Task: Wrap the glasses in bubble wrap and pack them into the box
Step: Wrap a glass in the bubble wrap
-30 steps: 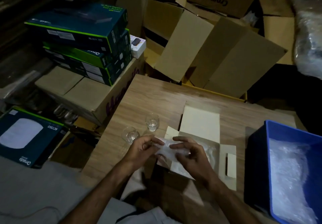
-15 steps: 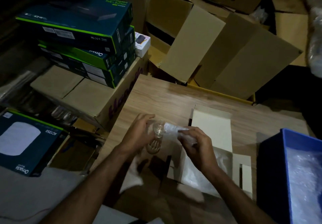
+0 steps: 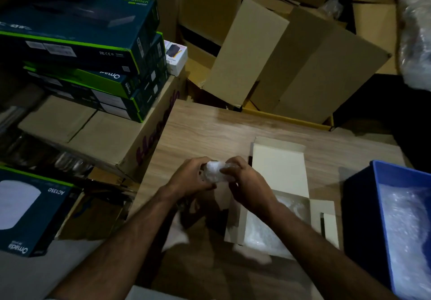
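Bare forearms, hands (image 3: pixel 219 183); no sleeves visible.

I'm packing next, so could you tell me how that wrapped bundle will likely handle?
The bundle, gripped by left hand and right hand, probably feels light and squashy. Its rounded shape may roll, and any glass inside stays fragile.

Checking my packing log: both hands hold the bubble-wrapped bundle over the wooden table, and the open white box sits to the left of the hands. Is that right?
Not quite. The head view shows the open white box to the right of the hands, not the left. The rest holds: the left hand and right hand both hold the bubble-wrapped bundle over the wooden table.
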A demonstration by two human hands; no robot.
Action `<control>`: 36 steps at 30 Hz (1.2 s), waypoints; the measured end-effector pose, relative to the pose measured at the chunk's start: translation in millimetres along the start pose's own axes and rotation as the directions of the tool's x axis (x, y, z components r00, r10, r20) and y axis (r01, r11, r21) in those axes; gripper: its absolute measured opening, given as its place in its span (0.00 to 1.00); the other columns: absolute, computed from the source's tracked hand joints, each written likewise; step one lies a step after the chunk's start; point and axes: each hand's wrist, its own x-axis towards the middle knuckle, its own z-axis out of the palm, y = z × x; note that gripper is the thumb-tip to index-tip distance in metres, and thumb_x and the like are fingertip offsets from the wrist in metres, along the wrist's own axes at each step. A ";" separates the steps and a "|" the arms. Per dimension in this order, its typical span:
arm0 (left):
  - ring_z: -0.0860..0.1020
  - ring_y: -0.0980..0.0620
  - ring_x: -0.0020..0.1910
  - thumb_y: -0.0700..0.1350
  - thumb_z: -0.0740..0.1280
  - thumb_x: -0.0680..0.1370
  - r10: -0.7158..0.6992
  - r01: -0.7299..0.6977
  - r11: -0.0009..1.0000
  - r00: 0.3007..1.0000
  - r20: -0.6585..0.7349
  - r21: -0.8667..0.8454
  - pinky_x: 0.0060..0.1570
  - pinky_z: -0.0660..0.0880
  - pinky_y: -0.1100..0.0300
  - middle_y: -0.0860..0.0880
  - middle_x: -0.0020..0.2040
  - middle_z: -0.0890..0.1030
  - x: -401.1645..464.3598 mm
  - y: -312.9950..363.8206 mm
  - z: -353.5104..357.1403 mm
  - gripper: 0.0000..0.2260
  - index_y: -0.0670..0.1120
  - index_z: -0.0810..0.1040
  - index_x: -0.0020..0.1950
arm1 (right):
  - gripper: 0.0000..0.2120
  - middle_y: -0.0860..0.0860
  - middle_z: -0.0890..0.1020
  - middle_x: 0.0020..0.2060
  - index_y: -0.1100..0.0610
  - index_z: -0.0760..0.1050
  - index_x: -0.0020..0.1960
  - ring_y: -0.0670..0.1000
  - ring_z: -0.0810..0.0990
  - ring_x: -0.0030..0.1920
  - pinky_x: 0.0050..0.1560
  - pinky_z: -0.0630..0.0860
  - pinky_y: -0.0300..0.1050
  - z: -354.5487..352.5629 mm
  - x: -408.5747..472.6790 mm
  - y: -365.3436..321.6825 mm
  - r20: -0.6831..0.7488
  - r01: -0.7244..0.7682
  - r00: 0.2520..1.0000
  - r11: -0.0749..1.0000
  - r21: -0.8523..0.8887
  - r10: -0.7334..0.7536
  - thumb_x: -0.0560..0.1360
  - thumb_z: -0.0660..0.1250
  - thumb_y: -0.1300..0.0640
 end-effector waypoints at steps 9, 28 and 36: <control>0.75 0.62 0.49 0.52 0.79 0.67 0.193 -0.183 0.976 0.978 -0.082 0.115 0.44 0.79 0.60 0.60 0.50 0.72 -11.4 44.2 -13.4 0.31 0.61 0.75 0.69 | 0.18 0.53 0.78 0.62 0.54 0.83 0.60 0.53 0.77 0.61 0.61 0.74 0.39 -59.9 -7.8 -19.5 0.063 0.065 0.996 0.992 -0.106 -0.059 0.72 0.70 0.66; 0.79 0.55 0.50 0.50 0.83 0.65 0.310 -0.334 0.931 0.937 -0.163 -0.148 0.51 0.81 0.56 0.53 0.48 0.77 -63.5 148.4 48.2 0.29 0.60 0.80 0.64 | 0.07 0.42 0.85 0.50 0.49 0.84 0.53 0.44 0.79 0.49 0.51 0.77 0.45 -132.9 -102.6 -7.7 -0.121 0.053 0.990 0.988 -0.142 -0.070 0.76 0.70 0.56; 0.82 0.52 0.55 0.45 0.85 0.63 0.102 -0.137 0.918 0.988 -0.112 -0.373 0.50 0.83 0.55 0.53 0.56 0.81 -72.5 160.7 92.7 0.28 0.53 0.83 0.62 | 0.18 0.37 0.77 0.67 0.43 0.75 0.70 0.46 0.70 0.59 0.54 0.58 0.45 -142.9 -152.4 34.2 0.064 0.131 0.991 0.966 -0.224 -0.120 0.81 0.62 0.51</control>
